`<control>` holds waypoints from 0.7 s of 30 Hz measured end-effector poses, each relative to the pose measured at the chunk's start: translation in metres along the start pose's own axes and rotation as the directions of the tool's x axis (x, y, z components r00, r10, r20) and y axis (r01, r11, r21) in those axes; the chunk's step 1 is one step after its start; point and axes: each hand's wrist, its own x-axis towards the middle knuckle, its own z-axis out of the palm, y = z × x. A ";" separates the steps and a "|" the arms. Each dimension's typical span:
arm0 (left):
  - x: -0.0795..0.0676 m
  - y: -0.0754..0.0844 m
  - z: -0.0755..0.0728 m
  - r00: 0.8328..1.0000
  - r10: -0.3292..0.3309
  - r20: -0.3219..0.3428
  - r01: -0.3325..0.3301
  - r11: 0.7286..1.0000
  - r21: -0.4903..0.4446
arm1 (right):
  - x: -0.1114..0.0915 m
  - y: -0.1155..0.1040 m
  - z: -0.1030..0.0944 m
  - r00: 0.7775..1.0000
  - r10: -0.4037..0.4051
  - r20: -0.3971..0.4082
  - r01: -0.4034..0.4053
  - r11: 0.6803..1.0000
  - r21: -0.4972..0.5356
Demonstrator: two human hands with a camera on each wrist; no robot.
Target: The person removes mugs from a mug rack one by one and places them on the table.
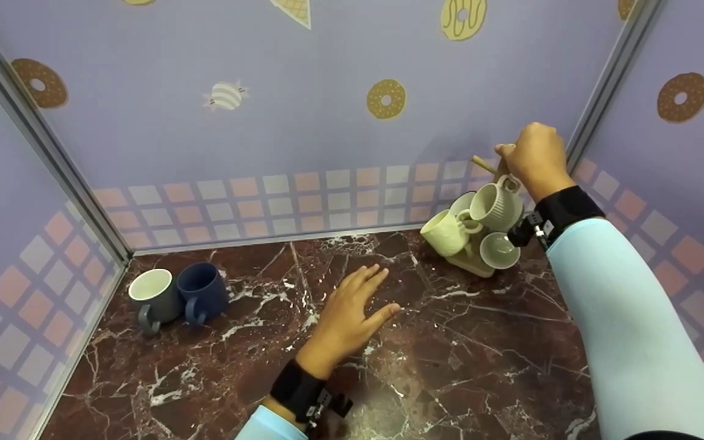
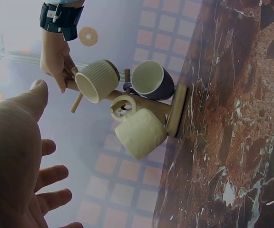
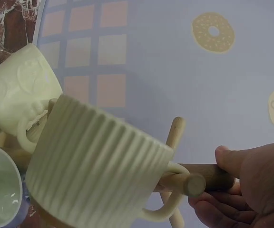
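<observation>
At the back right, my right hand [image 1: 538,153] grips the top of a wooden mug tree [image 1: 471,264]. In the right wrist view, thumb and fingers lie around the tip of its post [image 3: 215,177]. A ribbed pale mug [image 3: 99,166] hangs by its handle on a peg just below that hand. Lower down hang a cream mug [image 1: 447,234] with a raised pattern and a mug with a pale inside [image 1: 500,252]. Another mug [image 1: 462,203] is partly hidden behind them. My left hand [image 1: 349,311] hovers with spread fingers over the middle of the table, holding nothing.
A grey mug [image 1: 159,302] with a white inside and a navy mug [image 1: 205,294] stand upright side by side at the left of the dark marbled table [image 1: 450,354]. Purple panels [image 1: 327,140] printed with sweets close off the back and both sides.
</observation>
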 end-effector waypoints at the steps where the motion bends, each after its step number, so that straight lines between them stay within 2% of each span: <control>1: 0.000 0.000 0.000 1.000 -0.002 0.001 0.002 1.000 -0.003 | 0.000 0.000 0.000 1.000 0.007 0.002 -0.007 1.000 -0.003; 10: -0.002 0.001 -0.001 1.000 -0.001 0.004 0.002 1.000 -0.017 | -0.001 0.000 0.002 0.999 0.001 -0.040 -0.003 0.999 -0.037; 21: -0.005 -0.001 -0.004 1.000 -0.008 0.009 0.008 1.000 -0.004 | 0.000 0.003 0.005 0.999 0.030 -0.038 -0.031 0.999 -0.029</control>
